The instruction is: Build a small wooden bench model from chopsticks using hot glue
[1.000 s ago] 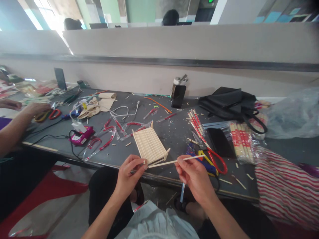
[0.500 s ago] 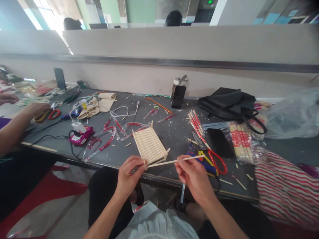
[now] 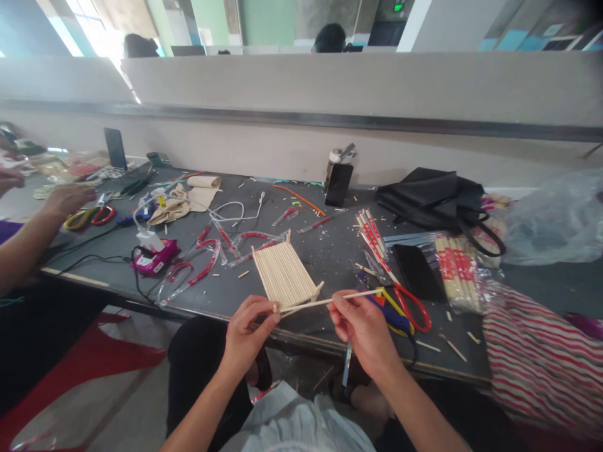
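A panel of chopsticks [image 3: 285, 273] laid side by side, with short stubs standing at its corners, lies at the table's front edge. Thumb and index finger of my left hand [image 3: 252, 326] are closed on its near left corner. A single pale chopstick [image 3: 308, 305] runs from that corner to my right hand [image 3: 360, 320], which pinches it between thumb and fingers. Its far end points right, over the blue and yellow pliers [image 3: 393, 311]. Whether its left end touches the panel is hidden by my fingertips. Red-handled scissors [image 3: 414, 307] lie beside the pliers.
A pink glue-gun-like plug box [image 3: 155, 257] with cables and red-striped wrappers [image 3: 207, 270] lie left. Chopstick packs [image 3: 455, 270], a dark phone [image 3: 417, 270], a black bag [image 3: 428, 198] and striped cloth [image 3: 541, 351] lie right. A phone [image 3: 338, 184] stands behind; a co-worker's arm [image 3: 38, 232] is far left.
My right hand has shifted slightly left and up with the chopstick, whose right end now sits a little further left. My left hand stays at the panel's corner.
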The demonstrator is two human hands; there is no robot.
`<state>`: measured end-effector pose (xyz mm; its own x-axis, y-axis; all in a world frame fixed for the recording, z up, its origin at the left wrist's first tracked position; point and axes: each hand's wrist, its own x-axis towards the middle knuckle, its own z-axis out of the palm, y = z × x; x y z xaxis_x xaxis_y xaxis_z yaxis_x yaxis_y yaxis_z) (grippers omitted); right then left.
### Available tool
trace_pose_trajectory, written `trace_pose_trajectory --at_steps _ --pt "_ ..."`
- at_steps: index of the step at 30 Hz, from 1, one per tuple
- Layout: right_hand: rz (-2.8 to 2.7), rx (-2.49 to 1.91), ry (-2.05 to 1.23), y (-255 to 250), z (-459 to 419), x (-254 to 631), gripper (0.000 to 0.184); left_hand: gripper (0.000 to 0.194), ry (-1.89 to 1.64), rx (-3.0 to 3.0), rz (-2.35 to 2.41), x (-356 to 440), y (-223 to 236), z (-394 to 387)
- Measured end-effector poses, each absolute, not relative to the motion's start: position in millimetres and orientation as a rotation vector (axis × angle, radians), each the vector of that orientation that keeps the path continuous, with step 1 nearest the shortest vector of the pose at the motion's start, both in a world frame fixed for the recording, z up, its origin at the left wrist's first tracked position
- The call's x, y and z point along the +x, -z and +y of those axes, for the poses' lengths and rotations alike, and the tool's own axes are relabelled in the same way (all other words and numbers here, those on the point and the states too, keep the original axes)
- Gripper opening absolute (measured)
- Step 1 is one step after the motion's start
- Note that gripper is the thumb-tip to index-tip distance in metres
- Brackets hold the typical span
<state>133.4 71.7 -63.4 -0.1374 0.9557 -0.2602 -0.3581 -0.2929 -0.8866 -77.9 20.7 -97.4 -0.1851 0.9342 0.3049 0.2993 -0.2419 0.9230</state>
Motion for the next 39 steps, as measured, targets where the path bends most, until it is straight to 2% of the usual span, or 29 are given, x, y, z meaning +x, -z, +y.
trace_pose_trajectory --at_steps 12,39 --pt "-0.877 -1.065 -1.639 70 81 127 0.025 0.016 -1.442 1.51 1.416 -80 102 20" --pt "-0.907 -1.055 -1.591 60 91 140 0.026 0.011 -1.459 1.509 1.452 -79 99 20"
